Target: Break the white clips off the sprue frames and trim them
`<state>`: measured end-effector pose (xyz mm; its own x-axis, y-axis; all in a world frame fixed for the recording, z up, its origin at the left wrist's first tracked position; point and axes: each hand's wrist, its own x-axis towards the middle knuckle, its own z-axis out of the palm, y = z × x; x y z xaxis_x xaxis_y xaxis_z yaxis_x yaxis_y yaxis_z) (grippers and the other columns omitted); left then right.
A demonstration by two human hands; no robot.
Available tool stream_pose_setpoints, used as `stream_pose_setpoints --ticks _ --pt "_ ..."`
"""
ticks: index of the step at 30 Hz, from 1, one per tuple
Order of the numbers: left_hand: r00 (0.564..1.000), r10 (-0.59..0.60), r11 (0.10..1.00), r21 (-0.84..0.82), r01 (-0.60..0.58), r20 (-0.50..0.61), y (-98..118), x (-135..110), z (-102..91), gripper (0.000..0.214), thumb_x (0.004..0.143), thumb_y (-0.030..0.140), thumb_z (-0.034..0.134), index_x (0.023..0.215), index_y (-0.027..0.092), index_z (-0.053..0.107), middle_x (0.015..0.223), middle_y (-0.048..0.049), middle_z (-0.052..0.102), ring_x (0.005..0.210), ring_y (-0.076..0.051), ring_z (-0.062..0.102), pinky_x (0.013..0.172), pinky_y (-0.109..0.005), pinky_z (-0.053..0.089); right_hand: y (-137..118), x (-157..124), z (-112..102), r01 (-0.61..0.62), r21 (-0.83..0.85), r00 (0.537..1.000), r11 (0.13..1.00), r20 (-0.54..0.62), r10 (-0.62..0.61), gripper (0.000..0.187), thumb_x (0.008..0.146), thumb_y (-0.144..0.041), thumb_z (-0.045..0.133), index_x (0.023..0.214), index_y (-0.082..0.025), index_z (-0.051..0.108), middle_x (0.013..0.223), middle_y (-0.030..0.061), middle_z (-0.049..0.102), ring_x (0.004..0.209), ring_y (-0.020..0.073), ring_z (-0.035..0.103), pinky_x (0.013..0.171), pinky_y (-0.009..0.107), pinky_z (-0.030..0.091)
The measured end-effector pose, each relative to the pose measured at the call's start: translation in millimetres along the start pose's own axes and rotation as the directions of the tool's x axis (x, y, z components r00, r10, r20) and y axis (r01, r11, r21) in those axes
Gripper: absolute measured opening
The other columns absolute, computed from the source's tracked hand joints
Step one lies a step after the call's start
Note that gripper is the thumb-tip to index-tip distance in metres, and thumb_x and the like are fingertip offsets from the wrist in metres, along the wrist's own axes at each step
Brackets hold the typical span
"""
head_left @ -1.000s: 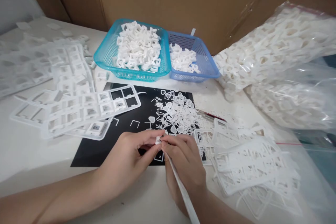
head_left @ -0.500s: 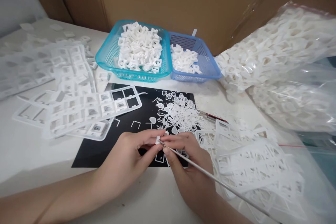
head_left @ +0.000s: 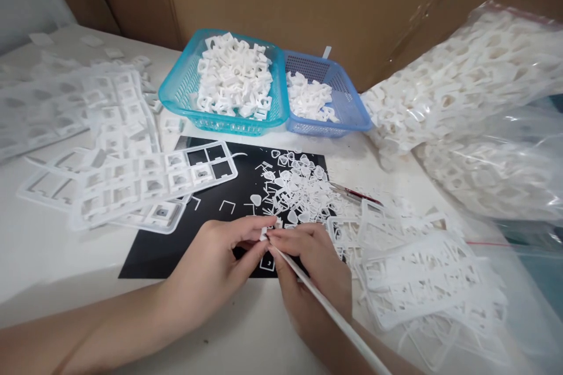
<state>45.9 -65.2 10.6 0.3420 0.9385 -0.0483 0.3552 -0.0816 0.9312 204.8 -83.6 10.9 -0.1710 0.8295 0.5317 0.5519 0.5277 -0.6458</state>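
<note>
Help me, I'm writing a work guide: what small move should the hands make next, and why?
Probably a light push of the slim tool against the small white piece: the left hand pinches the piece, and the right hand grips the tool with its tip right by the piece. Whether they touch is unclear.

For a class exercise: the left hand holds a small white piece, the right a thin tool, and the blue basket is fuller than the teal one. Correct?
No: the head view shows the teal basket fuller than the blue basket. The left hand holds a small white piece, the right hand a thin tool.
</note>
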Motion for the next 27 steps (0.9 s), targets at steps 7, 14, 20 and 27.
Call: stream_pose_setpoints --ticks 7,14,20,27 --pt "1.000 0.006 0.999 -0.033 -0.005 0.026 -1.0 -0.3 -0.1 0.032 0.091 0.020 0.053 0.120 0.026 0.066 0.103 -0.0015 0.077 0.087 -0.019 0.073 0.072 -0.027 0.059 4.8 -12.7 10.6 0.050 -0.179 0.997 0.983 0.064 -0.039 0.020 0.085 0.000 0.054 0.093 -0.018 0.059 0.097 0.0082 0.068 0.085 0.0194 0.053 0.073 0.035 0.051" --pt "0.998 -0.052 0.996 -0.072 0.054 0.031 -1.1 1.9 -0.8 0.031 0.091 0.024 0.055 0.120 0.023 0.066 0.104 -0.0041 0.076 0.087 -0.021 0.073 0.074 -0.030 0.060 13.4 -14.0 12.0 0.112 -0.255 0.993 0.960 0.069 -0.097 0.021 0.086 -0.001 0.047 0.093 -0.017 0.057 0.099 0.0105 0.066 0.086 0.0209 0.050 0.073 0.037 0.048" --pt "0.994 -0.106 0.982 -0.155 0.109 0.031 -3.3 2.1 0.3 0.029 0.089 0.027 0.058 0.116 0.021 0.067 0.102 -0.0054 0.077 0.093 -0.023 0.072 0.077 -0.031 0.059 12.0 -0.3 6.0 0.108 -0.138 0.993 0.985 -0.030 -0.113 0.023 0.085 0.000 0.049 0.096 -0.017 0.058 0.091 0.0080 0.066 0.085 0.0192 0.055 0.073 0.035 0.049" --pt "0.996 -0.035 0.999 -0.005 0.035 -0.087 12.6 21.6 -22.9 0.029 0.087 0.032 0.061 0.112 0.017 0.066 0.083 -0.0031 0.078 0.073 -0.019 0.072 0.065 -0.026 0.057 18.4 11.5 -21.6 -0.179 0.059 0.980 0.982 -0.077 0.183 0.008 0.088 -0.016 0.055 0.091 -0.022 0.060 0.097 0.0045 0.067 0.096 0.0186 0.062 0.083 0.036 0.049"
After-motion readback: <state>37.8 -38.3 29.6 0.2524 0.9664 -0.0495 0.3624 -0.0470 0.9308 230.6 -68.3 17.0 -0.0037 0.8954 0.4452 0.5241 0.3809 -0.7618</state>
